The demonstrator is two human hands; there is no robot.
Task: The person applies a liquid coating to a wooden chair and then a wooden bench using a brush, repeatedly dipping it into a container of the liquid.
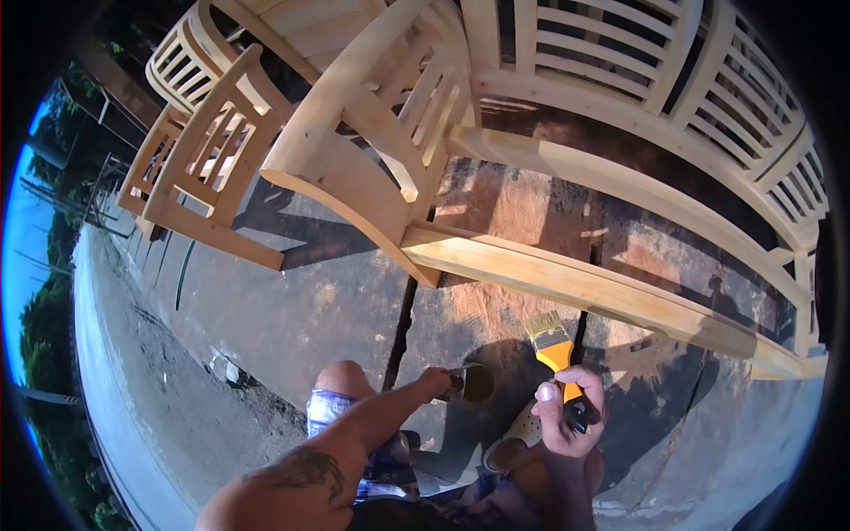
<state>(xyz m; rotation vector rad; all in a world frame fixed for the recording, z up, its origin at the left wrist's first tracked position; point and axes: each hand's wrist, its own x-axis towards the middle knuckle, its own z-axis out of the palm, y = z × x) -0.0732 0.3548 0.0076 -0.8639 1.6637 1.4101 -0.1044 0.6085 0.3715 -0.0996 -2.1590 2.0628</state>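
Note:
My right hand [575, 414] is closed round the yellow-and-black handle of a paintbrush [553, 352], whose pale bristles point up toward the bench. In my left hand [433, 383] is a small round cup [478, 384], gripped at its side, with something dark yellowish inside. Beyond both hands stands a bare wooden bench frame [567, 281], its long front rail nearest the brush. The bristles are apart from the rail. A curved wooden armrest [328, 115] rises at the bench's left end.
Wooden chairs [208, 168] stand at the upper left. The concrete floor [310, 310] is stained and split by dark gaps. A roadside strip [168, 389] runs along the left. One light clog [515, 435] shows below my hands.

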